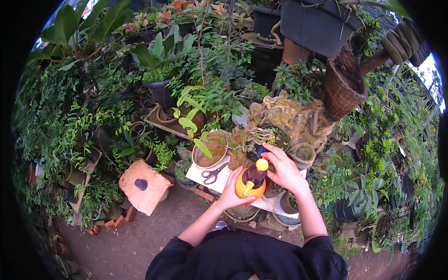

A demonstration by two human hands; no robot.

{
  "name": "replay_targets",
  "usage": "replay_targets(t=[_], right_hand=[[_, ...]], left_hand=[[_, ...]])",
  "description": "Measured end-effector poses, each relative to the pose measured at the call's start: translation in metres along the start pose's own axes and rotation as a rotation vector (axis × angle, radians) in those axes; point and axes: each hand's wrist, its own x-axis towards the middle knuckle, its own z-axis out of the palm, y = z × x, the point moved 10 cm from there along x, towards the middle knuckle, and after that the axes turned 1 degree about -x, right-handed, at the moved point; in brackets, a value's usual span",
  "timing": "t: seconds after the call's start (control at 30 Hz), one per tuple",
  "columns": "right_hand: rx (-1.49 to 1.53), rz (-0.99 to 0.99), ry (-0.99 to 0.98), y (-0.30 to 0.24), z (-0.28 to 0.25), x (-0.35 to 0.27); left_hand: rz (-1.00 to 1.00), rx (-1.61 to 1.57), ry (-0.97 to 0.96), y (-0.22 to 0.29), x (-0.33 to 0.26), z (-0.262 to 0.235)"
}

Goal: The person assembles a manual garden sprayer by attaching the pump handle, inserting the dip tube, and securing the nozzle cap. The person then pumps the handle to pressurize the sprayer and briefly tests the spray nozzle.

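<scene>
Garden pots surround an orange spray bottle (248,183) gripped by left hand (230,192), right hand (283,170) clasping its top.

Soft, even daylight throughout, probably from an overcast sky; no hard shadows anywhere. Brightest patch blown out to white at two o'clock, beyond the hanging pots (322,23), with a smaller pale glimpse at eleven o'clock behind broad leaves (70,25). Heavy black vignette around the whole circular field, thickest at nine and three o'clock. Strong fisheye bending toward the rim: foliage stretched and smeared at eight and four o'clock, detail there too soft to read. Sharpest at centre, around the orange spray bottle (249,182) and both hands. Dim under the dense leaves at ten o'clock. Mild sheen on the bottle's yellow cap; dark sleeves at six o'clock nearly featureless.
</scene>
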Motion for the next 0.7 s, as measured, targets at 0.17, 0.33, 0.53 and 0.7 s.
replay_targets(t=[0.17, 0.33, 0.53, 0.7], right_hand=[[0.037, 0.129, -0.083, 0.008, 0.003, -0.014], [0.290, 0.327, -0.224, -0.016, 0.022, -0.049], [0.575, 0.312, -0.125, -0.058, 0.042, -0.056], [0.431, 0.268, 0.048, -0.008, 0.004, -0.039]], left_hand=[[0.022, -0.028, 0.109, -0.001, -0.002, -0.007], [0.093, 0.084, 0.154, 0.006, -0.002, -0.002], [0.080, 0.022, 0.209, 0.005, -0.002, -0.009], [0.082, 0.011, 0.179, 0.005, -0.001, -0.010]])
